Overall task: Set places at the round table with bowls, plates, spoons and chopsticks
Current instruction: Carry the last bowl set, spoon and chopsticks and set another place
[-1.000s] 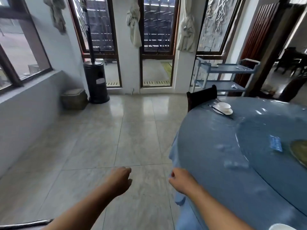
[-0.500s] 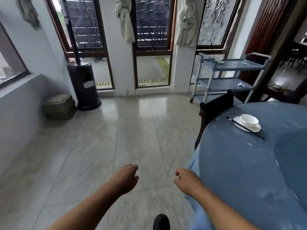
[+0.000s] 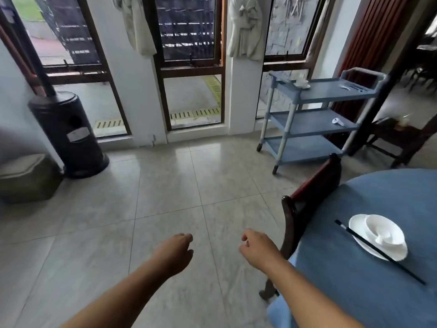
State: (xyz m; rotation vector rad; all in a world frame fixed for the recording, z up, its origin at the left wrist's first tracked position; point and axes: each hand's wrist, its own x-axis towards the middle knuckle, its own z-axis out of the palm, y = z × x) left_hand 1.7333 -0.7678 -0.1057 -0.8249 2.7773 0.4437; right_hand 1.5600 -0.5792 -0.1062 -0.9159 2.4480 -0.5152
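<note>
- Down low in the view, both forearms reach forward over the tiled floor, and neither hand holds anything.
- The left hand (image 3: 173, 253) hangs with its fingers loosely curled, palm down.
- The right hand (image 3: 256, 250) is relaxed too, fingers slack and slightly parted, just left of the chair (image 3: 307, 204).
- The chair's dark back stands against the edge of the round table (image 3: 350, 287), which is covered in blue cloth.
- One place is laid on the table: a white bowl (image 3: 383, 230) sits on a white plate (image 3: 357, 229), with black chopsticks (image 3: 378, 250) lying slantwise across the plate's near edge.
- Something white lies in the bowl, but it is too blurred to tell whether it is a spoon.
- A blue cart (image 3: 331, 92) stands by the windows beyond the table, with small white crockery and some utensils on its top shelf.
</note>
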